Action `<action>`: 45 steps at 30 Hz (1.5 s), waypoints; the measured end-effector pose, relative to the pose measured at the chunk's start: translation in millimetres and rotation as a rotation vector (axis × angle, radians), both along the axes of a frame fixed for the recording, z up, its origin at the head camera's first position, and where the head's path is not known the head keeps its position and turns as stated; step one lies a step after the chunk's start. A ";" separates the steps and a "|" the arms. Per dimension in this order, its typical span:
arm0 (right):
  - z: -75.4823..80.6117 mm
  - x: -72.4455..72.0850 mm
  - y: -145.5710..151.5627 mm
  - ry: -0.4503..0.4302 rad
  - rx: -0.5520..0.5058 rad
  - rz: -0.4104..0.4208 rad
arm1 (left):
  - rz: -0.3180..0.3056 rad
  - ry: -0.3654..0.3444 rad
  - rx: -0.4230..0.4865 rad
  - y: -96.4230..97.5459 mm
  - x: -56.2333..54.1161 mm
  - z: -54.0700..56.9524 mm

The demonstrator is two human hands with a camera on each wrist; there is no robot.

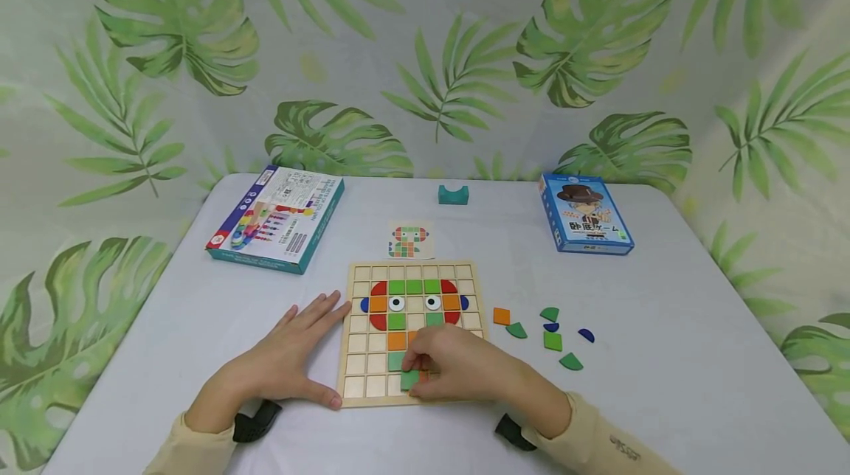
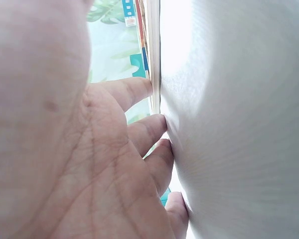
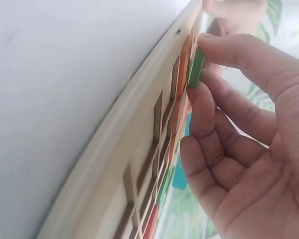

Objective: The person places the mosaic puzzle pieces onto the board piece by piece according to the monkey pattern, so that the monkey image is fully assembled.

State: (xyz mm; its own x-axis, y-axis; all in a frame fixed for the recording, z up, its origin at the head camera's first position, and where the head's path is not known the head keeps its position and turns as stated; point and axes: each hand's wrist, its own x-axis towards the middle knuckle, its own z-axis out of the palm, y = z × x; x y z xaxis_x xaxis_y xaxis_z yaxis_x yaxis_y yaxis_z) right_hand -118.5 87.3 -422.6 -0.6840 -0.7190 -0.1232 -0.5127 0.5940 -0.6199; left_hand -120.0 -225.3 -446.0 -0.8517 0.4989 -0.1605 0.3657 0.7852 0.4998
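Note:
A wooden grid board (image 1: 355, 386) lies on the table, part filled with coloured tiles that form a face with round eye tiles (image 1: 396, 303) and several tiles below it. My right hand (image 1: 458, 366) pinches a green square tile (image 1: 409, 381) between thumb and fingers over the lower middle of the board. In the right wrist view the green tile (image 3: 196, 68) stands tilted at the board's surface, near orange tiles (image 3: 179, 107). My left hand (image 1: 292, 349) has its fingers spread along the board's left edge, with fingertips at the rim. Some lower cells are hidden behind the right hand.
Loose tiles lie right of the board, among them an orange square (image 1: 501, 316), a green square (image 1: 553, 341) and a blue half-round (image 1: 586, 335). Beyond the board are a pattern card (image 1: 411, 240), a teal block (image 1: 454, 195) and two boxes, one left (image 1: 279, 220), one right (image 1: 587, 215).

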 end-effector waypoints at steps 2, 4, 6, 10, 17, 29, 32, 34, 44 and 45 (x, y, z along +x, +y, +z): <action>-0.5 0.6 -3.7 0.000 0.002 0.013 | -0.005 0.006 0.003 0.0 -0.1 0.9; -0.3 1.3 -7.3 0.010 0.009 0.027 | -0.005 0.004 0.005 0.3 0.0 1.7; 0.0 2.0 -10.2 0.027 0.018 0.038 | -0.004 0.003 0.006 0.5 0.2 2.5; 0.7 2.7 -14.2 0.057 0.036 0.047 | -0.004 0.002 0.008 0.7 0.3 3.2; 0.4 2.6 -17.4 0.076 0.038 0.051 | -0.002 -0.004 0.011 0.5 -0.5 2.6; -1.1 3.2 -19.3 0.121 0.052 0.071 | -0.004 -0.001 0.005 0.4 -1.1 0.6; -1.7 3.3 -19.7 0.117 0.041 0.070 | -0.002 0.000 0.004 0.5 -0.4 1.9; -2.2 3.3 -20.1 0.113 0.034 0.071 | -0.002 -0.001 0.005 0.5 -0.1 2.3; 1.2 3.7 -13.5 0.054 0.008 0.042 | -0.003 0.006 0.003 0.0 0.1 1.1; 2.4 3.2 -10.4 0.036 0.006 0.026 | -0.003 0.007 0.004 0.2 0.0 1.0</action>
